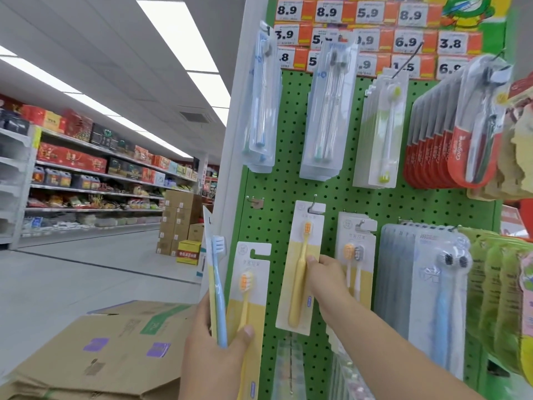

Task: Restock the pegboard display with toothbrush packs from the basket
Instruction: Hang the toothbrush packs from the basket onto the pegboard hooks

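1. yellow toothbrush pack: white and pale-yellow card, yellow brush with orange bristles; hangs on a hook of the green pegboard
2. long axis near upright, bristle head up, foot tilted slightly left
3. right hand pinches its right edge
4. left hand grips a second yellow pack and a blue toothbrush pack, both upright, heads up, left of the board
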